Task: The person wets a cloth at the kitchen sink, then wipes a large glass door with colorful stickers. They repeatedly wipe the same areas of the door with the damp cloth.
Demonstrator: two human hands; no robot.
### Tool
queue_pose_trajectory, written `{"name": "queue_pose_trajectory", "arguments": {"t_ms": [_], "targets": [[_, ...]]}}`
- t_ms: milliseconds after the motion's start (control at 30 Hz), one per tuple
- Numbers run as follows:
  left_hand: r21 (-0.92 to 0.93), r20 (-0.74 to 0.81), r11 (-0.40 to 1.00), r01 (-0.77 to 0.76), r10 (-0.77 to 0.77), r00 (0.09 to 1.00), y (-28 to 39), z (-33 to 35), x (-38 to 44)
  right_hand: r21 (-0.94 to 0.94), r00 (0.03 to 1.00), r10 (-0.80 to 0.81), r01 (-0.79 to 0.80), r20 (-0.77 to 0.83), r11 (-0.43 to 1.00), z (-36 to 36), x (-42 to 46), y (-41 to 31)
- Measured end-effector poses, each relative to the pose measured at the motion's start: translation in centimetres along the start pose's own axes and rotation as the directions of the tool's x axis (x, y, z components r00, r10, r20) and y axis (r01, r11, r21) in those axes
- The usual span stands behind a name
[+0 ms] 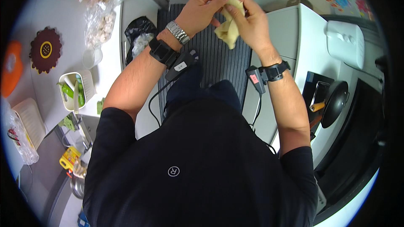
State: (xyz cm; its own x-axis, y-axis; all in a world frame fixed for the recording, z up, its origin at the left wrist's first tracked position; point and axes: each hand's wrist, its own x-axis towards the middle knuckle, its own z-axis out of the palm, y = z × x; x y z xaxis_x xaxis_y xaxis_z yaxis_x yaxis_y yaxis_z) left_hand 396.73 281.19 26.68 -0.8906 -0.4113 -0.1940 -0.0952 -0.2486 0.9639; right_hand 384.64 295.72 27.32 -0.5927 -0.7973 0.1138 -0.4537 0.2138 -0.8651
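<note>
A pale yellow cloth (232,31) is held up in front of me over the striped floor mat (208,56), bunched at the top and hanging in folds below. My left hand (202,10), with a metal-band watch (177,32) on its wrist, pinches the cloth's upper part between thumb and fingers. On the other side my right hand (252,25) grips its middle, thumb in front. Black straps with small cabled devices sit on both forearms. Some fingertips are hidden behind the cloth.
Left counter: a white basket (62,92) holding green peppers (67,90) and a knife, a clear cup (92,57), a maroon trivet (46,61), bagged food (105,28). Below it sits a black trash bag (140,26). Right counter: a wok (335,104) and a white appliance (345,42).
</note>
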Motion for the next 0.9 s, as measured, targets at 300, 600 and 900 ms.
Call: {"name": "queue_pose_trajectory", "arguments": {"t_ms": [300,600,900], "targets": [[0.003,-0.301,0.985,-0.172,0.165,0.939,-1.8,-2.9,1.5,-0.289,0.897,-0.167,0.301,0.408,0.909,-1.6,9.6,-0.4],[-0.457,-0.253,0.883,-0.107,-0.014,0.967,0.5,0.7,5.4,0.438,0.885,0.102,-0.322,0.455,0.840,-2.7,11.2,2.8],[-0.585,0.031,0.764,0.274,-0.317,0.948,-3.1,-4.5,15.2,-0.040,0.939,-0.306,0.316,0.160,0.948,-3.5,20.9,7.1]]}}
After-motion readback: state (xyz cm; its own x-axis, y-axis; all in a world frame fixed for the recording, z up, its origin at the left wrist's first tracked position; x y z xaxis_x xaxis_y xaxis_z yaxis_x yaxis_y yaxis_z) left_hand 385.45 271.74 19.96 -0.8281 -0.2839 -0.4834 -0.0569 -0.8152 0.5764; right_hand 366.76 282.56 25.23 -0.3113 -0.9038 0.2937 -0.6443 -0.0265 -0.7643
